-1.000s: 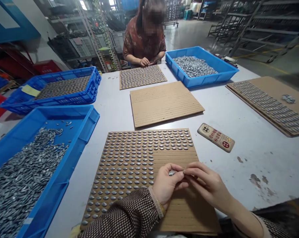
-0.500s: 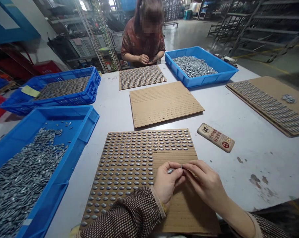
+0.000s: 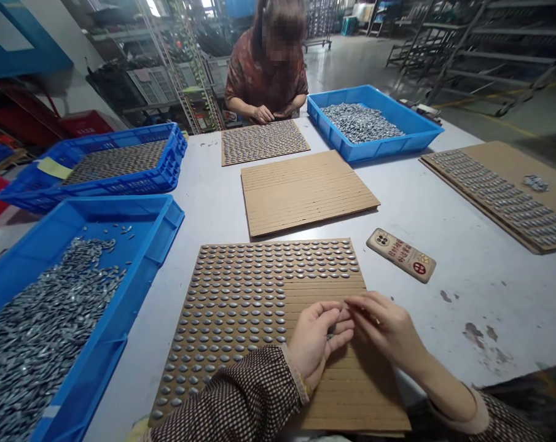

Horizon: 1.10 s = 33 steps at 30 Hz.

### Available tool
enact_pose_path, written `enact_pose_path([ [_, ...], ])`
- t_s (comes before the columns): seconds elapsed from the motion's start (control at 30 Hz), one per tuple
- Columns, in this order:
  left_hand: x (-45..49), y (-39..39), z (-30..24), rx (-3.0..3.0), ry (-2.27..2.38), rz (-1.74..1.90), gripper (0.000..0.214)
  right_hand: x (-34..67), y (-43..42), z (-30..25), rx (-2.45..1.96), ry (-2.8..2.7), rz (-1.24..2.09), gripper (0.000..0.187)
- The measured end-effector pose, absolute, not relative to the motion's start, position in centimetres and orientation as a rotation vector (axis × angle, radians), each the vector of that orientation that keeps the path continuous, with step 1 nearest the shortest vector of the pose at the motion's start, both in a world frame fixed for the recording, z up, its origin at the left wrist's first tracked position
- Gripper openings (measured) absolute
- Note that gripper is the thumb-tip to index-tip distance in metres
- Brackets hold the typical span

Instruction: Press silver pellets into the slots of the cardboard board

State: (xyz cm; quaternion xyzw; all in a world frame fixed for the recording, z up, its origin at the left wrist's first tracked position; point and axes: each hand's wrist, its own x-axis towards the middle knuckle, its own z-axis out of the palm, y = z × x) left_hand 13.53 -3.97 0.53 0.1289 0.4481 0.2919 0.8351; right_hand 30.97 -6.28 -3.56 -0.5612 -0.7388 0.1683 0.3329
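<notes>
Over the near cardboard sheet (image 3: 337,393), my left hand (image 3: 312,344) is partly curled with its palm turned up. Small grey metal pieces (image 3: 332,332), pointed ovals like fishing sinkers, show between its thumb and fingers. My right hand (image 3: 388,331) meets the left fingertips with thumb and fingers pinched together; whatever is between them is hidden. Rows of the same metal ovals (image 3: 231,305) lie along the sheet's grooves, on its left side and across its far edge. Bare grooves show beneath and around my hands.
A blue bin (image 3: 155,227) of loose metal ovals stands at left, with a blue crate (image 3: 174,156) behind it. Ahead lie a grooved cardboard stack (image 3: 305,193) and a phone (image 3: 402,255). Across the table a co-worker (image 3: 266,73) handles another filled sheet (image 3: 263,142) near a second bin (image 3: 379,147).
The left fingers have opened a little, and the metal pieces sit lower in that hand. My right hand has shifted slightly right and up. The co-worker's hand has moved down toward their sheet.
</notes>
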Motion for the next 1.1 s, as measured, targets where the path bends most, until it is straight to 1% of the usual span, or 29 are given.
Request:
enact_pose_path([
  [0.13,13.2,-4.1,0.6,0.263,0.979,0.615,0.015,34.2,-3.5,-5.0,-1.529,-1.927,0.318,0.012],
  [0.3,12.8,-4.4,0.5,0.258,0.964,0.621,0.013,35.9,-1.3,-6.2,-1.514,-2.135,0.170,0.020],
  [0.57,12.8,-4.4,0.6,0.258,0.986,0.612,0.013,36.0,-1.0,-6.2,-1.574,-2.285,-0.046,0.025],
  [0.77,12.8,-4.5,0.6,0.253,0.978,0.612,0.011,35.3,-1.4,-5.9,-1.623,-2.309,-0.111,0.025],
  [0.87,12.5,-4.4,0.9,0.244,0.976,0.630,0.014,35.8,-1.3,-5.5,-1.593,-2.263,-0.025,0.021],
  [0.97,12.0,-4.1,1.2,0.220,0.986,0.661,0.020,36.4,-1.8,-4.7,-1.558,-2.060,0.160,0.019],
  [1.1,11.4,-3.6,1.2,0.173,0.968,0.687,0.030,34.8,-3.8,-3.2,-1.540,-1.898,0.282,0.017],
])
